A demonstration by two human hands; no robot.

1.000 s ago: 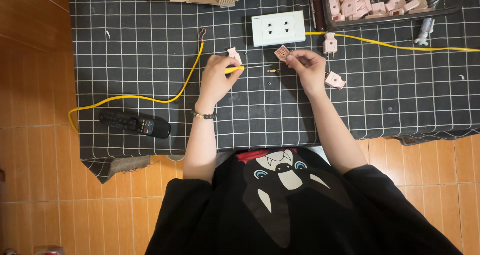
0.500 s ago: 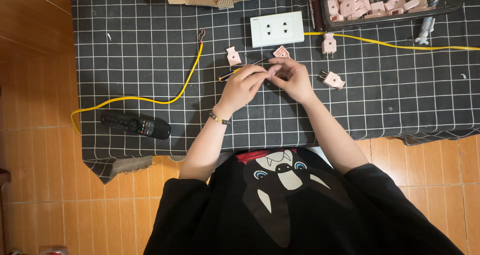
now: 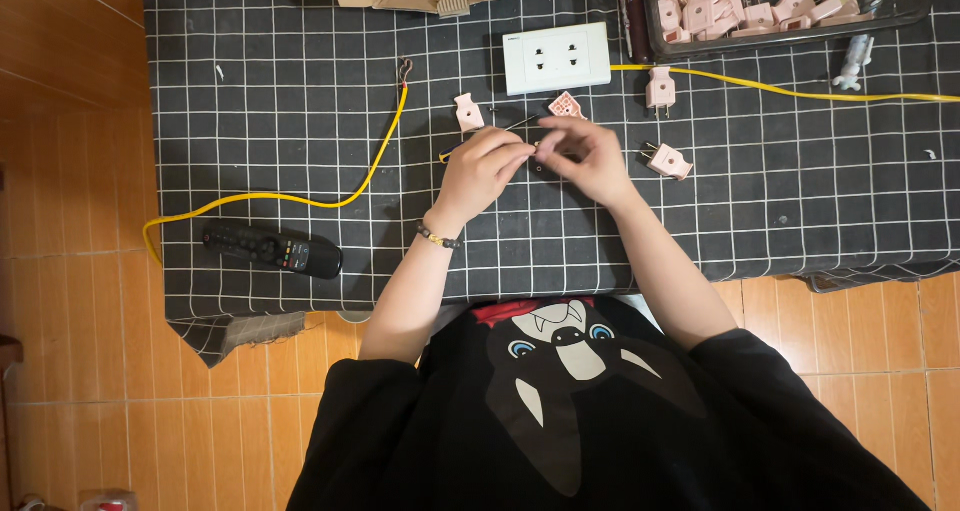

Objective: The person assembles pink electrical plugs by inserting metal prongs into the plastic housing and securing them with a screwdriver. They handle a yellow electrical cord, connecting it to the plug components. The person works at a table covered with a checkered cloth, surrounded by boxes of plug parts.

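While both hands meet near the mat's (image 3: 250, 91) middle, left hand (image 3: 482, 171) pinches a yellow-handled tool (image 3: 452, 153), mostly hidden; right hand (image 3: 585, 156) closes on sth tiny, can't tell what. Tray (image 3: 640, 16) w/ pink plugs is cut off at top edge.

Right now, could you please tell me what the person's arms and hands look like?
Both forearms are bare. The left hand has a thin beaded bracelet, dark and yellowish, at the wrist. The right hand wears nothing. Loose black short sleeves cover the upper arms.

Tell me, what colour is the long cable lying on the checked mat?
Yellow; the long cable shows best in the head view, curving left of the hands.
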